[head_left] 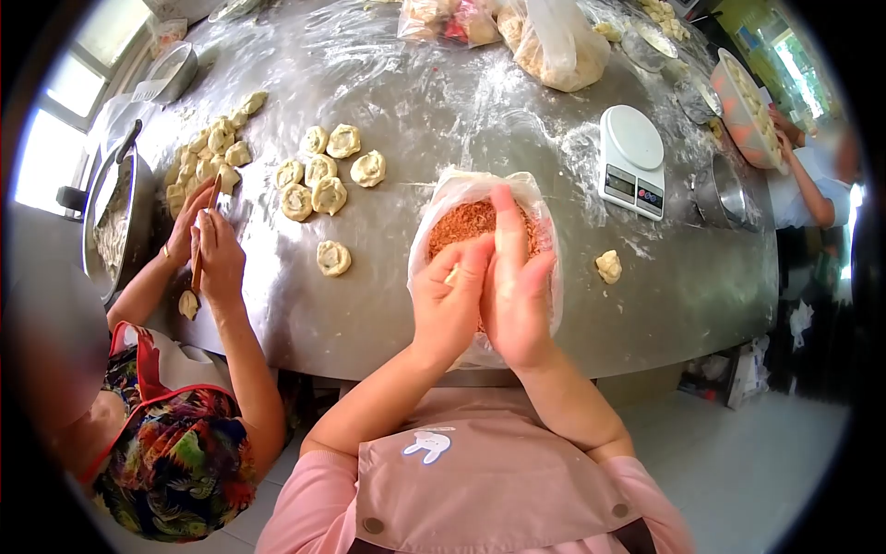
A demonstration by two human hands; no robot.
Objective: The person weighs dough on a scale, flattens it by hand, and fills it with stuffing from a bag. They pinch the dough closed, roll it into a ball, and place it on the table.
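My left hand (pixel 449 294) and my right hand (pixel 513 277) are pressed together over a plastic-lined bowl of reddish-brown shredded filling (pixel 466 222). A small piece of pale dough (pixel 451 274) shows between the palms, mostly hidden. My right hand lies flat over the left, fingers pointing away from me. One dough lump (pixel 608 266) lies to the right of the bowl, and a shaped dough piece (pixel 333 258) lies to its left.
On the floured steel table (pixel 415 92) lie several shaped dough pieces (pixel 323 175), a white digital scale (pixel 632 159), bags of food (pixel 554 42) and metal bowls. A person on the left works dough with a stick (pixel 198 258). Another person sits at the far right.
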